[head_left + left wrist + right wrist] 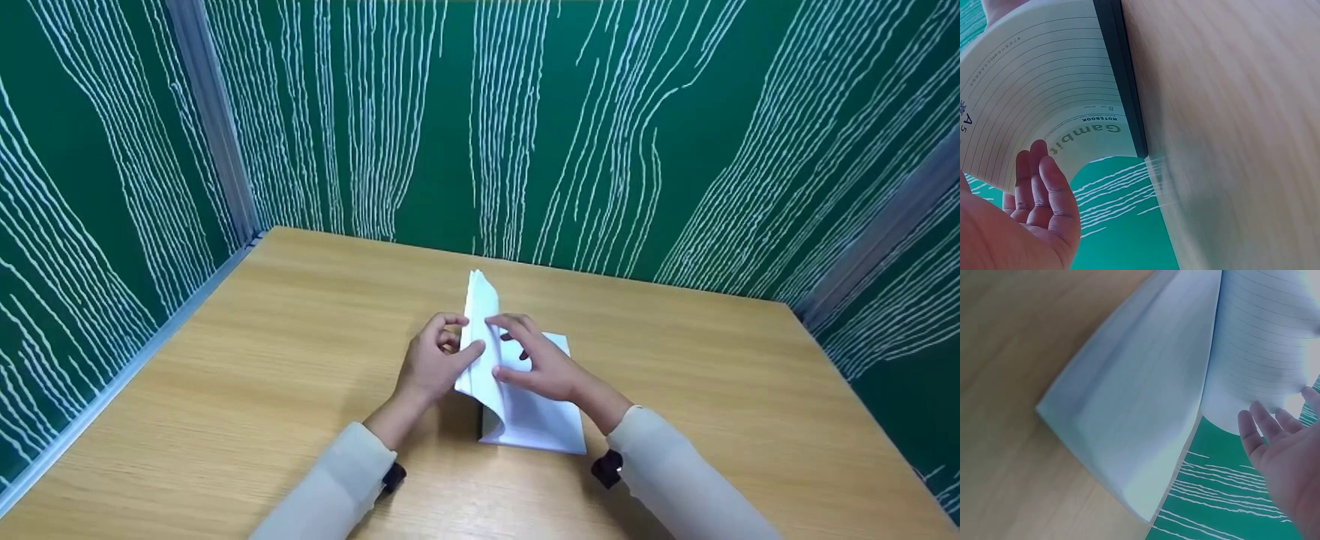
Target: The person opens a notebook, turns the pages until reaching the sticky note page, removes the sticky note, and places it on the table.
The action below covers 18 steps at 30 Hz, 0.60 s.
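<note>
A notebook (541, 421) lies on the table, part of it lifted and bent upright. My left hand (437, 361) pinches the lifted part (481, 294), thumb on the inner side and fingers behind. On its outer face, the cover (1058, 67) shows printed lines and the words "Gambit" and "NOTEBOOK", beside a black binding strip (1118, 73). My right hand (546, 367) is on the other side, its loosely spread fingers and thumb touching the raised ruled page (1264, 349). Below that hand rests the flat white half (1129, 416) of the notebook.
The wooden table (300, 315) extends around the notebook on all sides. Green panels (435, 150) with wavy white lines stand behind and at both sides, joined by grey posts (214, 112). A dark wrist device (607, 469) sits below the right sleeve.
</note>
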Motion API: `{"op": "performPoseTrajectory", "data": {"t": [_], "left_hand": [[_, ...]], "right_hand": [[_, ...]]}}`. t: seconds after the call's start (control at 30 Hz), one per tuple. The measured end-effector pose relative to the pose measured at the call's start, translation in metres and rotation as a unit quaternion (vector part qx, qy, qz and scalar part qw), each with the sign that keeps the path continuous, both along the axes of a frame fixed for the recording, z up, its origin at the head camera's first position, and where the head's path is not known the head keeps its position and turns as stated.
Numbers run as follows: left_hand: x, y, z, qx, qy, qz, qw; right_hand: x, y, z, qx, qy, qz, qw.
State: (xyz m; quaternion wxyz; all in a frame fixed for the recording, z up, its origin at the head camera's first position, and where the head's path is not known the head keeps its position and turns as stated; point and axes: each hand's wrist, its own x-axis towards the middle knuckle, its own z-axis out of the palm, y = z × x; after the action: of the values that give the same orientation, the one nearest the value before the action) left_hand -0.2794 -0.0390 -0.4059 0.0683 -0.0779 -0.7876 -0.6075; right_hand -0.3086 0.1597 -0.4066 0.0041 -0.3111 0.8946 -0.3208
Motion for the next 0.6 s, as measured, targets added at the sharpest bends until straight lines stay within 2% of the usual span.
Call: {"op": "performPoseTrajectory", "data": {"t": [0.23,0.47,0.6], "left_hand": [[-0.002,0.001,-0.002,0.009,0.02,-0.01,0.9997],[-0.002,0.001,-0.003,0.013,0.017,-0.005,0.9998],[-0.002,0.002,-0.003,0.01,0.01,0.003,0.9999]], "right_hand": [[-0.001,0.003,0.001,0.011,0.0,-0.022,0.9997],[-0.007,0.012,0.0,0.031,0.047,-0.11,0.9923],[-0.01,0.019,-0.005,0.067,0.055,-0.153,0.9843]]}}
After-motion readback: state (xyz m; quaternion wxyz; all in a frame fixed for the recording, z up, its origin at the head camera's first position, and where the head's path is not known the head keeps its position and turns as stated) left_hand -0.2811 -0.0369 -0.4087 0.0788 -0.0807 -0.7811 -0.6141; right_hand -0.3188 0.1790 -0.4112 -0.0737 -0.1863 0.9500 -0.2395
